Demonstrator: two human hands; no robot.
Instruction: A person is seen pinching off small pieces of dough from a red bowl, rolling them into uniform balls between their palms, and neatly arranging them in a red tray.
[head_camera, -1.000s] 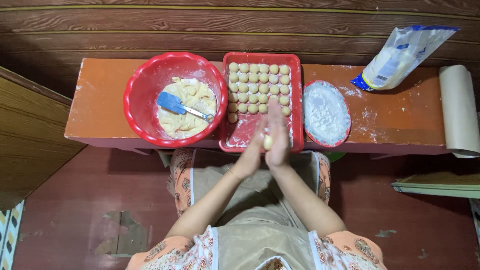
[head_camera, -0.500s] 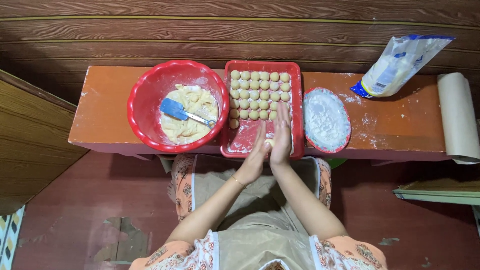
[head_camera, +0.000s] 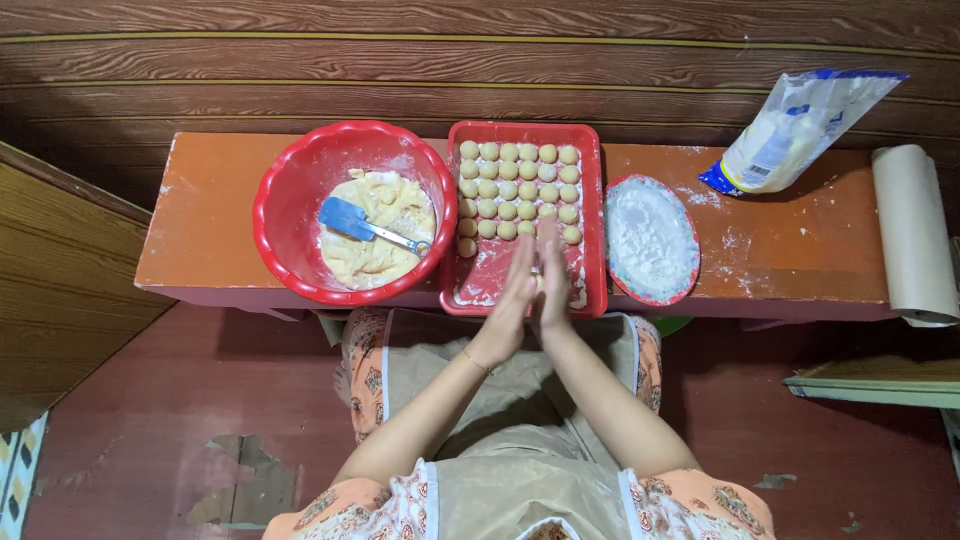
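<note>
Over the near edge of the rectangular red plastic tray (head_camera: 590, 215), the left hand (head_camera: 512, 300) and the right hand (head_camera: 553, 285) are pressed palm to palm, fingers extended and flat against each other; a small pale object shows between the palms, but whether it is a piece of dough cannot be told. Small round pale dough balls (head_camera: 518, 190) lie in neat rows across the far half of the tray, while its near half carries only a dusting of white flour. Touching the tray's left side stands a large round red plastic bowl (head_camera: 290, 190) holding a mass of pale yellow dough (head_camera: 380, 250), in which a blue-bladed spatula with a metal handle (head_camera: 350, 218) lies slanted. Just beside the tray's right side rests a round red-rimmed plate of white flour (head_camera: 650, 238). Farther right of the tray, a blue-and-white plastic flour bag (head_camera: 800, 130) leans against the dark wooden wall (head_camera: 400, 70), and beyond it lies a roll of beige paper (head_camera: 912, 235). All of these sit on a long orange wooden bench (head_camera: 200, 220), its surface streaked with flour to the right of the tray.
</note>
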